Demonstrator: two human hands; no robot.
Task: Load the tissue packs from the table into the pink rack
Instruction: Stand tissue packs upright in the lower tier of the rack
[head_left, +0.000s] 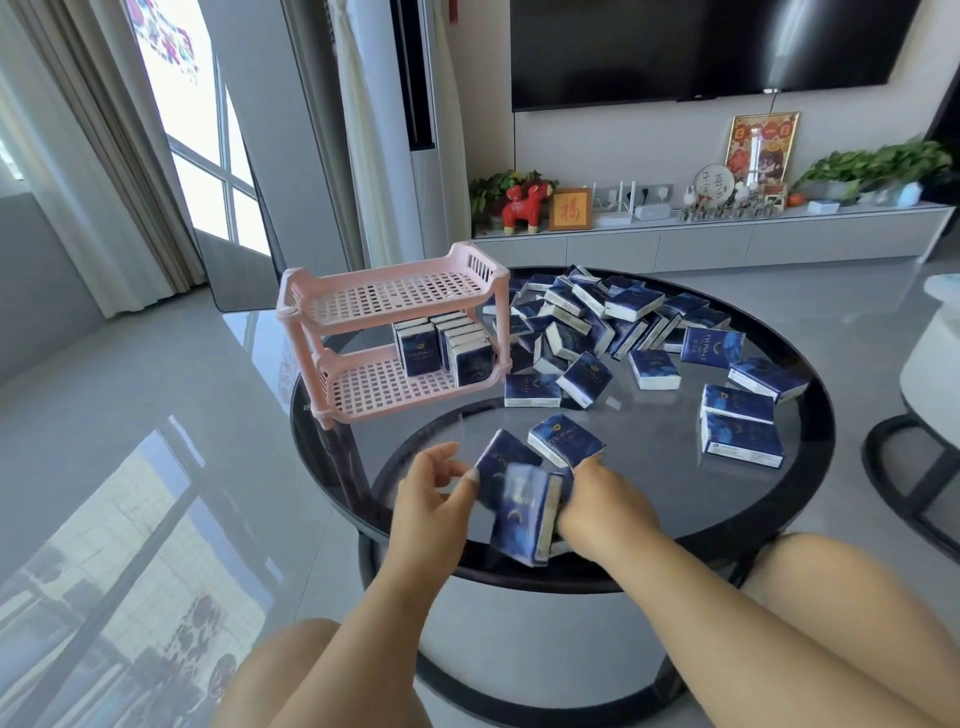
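Head view: round dark glass table (649, 499) with black rim, grey glossy tile floor (130, 415) all round, reflecting the window; pink rack (395, 340) stands at the table's left edge, two slatted tiers, top tier bare, lower tier holding upright packs (441, 345) in rows at its right end; loose pile of packs (587, 317) across the far half of the table, a few singles (740, 423) spread to the right near the rim; near edge: left hand (431, 493), fingers loosely curled, thumb and fingertips touching the left side of a blurred bunch of packs (524, 506); right hand (597, 499) grips that bunch from the right, fingers curled round it (motion blur, pack count unclear); one more pack (566, 439) lies flat just behind the bunch; room: wall TV (701, 47) above a low grey console (701, 239) with plants, red figurine (522, 205), framed pictures; curtains (104, 156) and window on the left; white stool (935, 353) at right edge; bare knees at bottom.
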